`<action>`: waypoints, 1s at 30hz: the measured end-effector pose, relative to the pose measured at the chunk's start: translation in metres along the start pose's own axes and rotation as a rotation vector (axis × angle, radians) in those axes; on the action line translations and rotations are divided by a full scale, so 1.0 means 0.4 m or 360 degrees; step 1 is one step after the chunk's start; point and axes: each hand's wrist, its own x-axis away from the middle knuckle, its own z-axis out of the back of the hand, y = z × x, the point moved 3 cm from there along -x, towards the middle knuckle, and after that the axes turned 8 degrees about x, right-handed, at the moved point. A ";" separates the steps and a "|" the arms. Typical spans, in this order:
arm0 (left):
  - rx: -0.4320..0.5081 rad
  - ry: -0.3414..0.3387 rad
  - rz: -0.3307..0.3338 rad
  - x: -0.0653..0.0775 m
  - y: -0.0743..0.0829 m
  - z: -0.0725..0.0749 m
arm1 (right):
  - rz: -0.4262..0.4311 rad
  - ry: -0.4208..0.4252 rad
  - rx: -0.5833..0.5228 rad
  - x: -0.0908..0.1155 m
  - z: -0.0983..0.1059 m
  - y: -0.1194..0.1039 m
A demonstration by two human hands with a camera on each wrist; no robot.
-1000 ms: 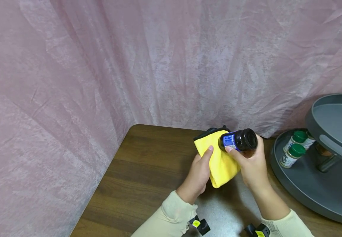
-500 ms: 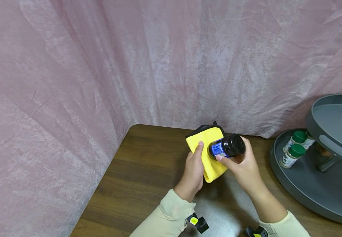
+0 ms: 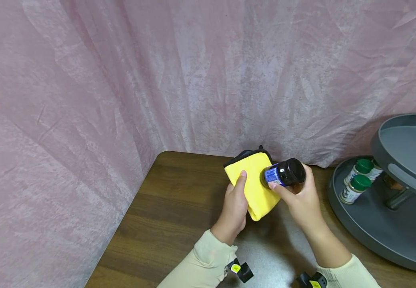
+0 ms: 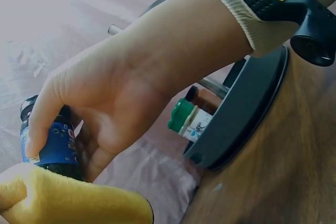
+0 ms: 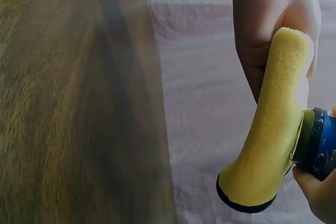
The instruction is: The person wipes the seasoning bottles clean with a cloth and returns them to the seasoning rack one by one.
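Note:
My left hand (image 3: 234, 206) holds a folded yellow cloth (image 3: 256, 196) with black edging, the thumb lying on its face and the other fingers behind it. In my right hand (image 3: 307, 204) is a dark glass jar (image 3: 283, 173) with a black lid and a blue label, gripped between thumb and fingers. The jar is tilted, its lid toward the right and its base against the cloth. From the right wrist view, the jar's base (image 5: 304, 140) meets the folded cloth (image 5: 273, 124). In the left wrist view the jar's blue label (image 4: 60, 142) shows above the cloth (image 4: 79, 198).
A grey two-tier round rack (image 3: 355, 236) stands at the right on the wooden table (image 3: 165, 216). Several green-capped spice bottles (image 3: 353, 192) sit on its lower tier, partly under the upper tier (image 3: 409, 136). Pink curtain (image 3: 208, 80) hangs behind the table.
Both hands first shifted left with the cloth and jar. Over the last half second the jar moved slightly back to the right and up across the cloth, while the left hand barely moved.

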 end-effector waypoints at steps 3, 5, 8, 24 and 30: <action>-0.0047 -0.0006 0.0029 0.005 -0.007 -0.005 | 0.0001 0.0036 -0.0064 -0.003 0.003 -0.002; -0.0074 -0.0018 0.0041 0.009 -0.013 -0.009 | 0.0008 0.0054 -0.0113 -0.004 0.005 -0.003; -0.0097 -0.0049 0.0045 0.012 -0.022 -0.014 | 0.0015 0.0069 -0.0182 -0.005 0.006 -0.004; -0.0022 -0.0077 0.0071 0.013 -0.044 -0.028 | 0.0057 -0.0077 -0.0071 0.015 -0.010 -0.015; 0.0026 -0.0023 0.0028 0.007 -0.038 -0.021 | 0.0091 -0.0182 -0.0007 0.017 -0.011 -0.008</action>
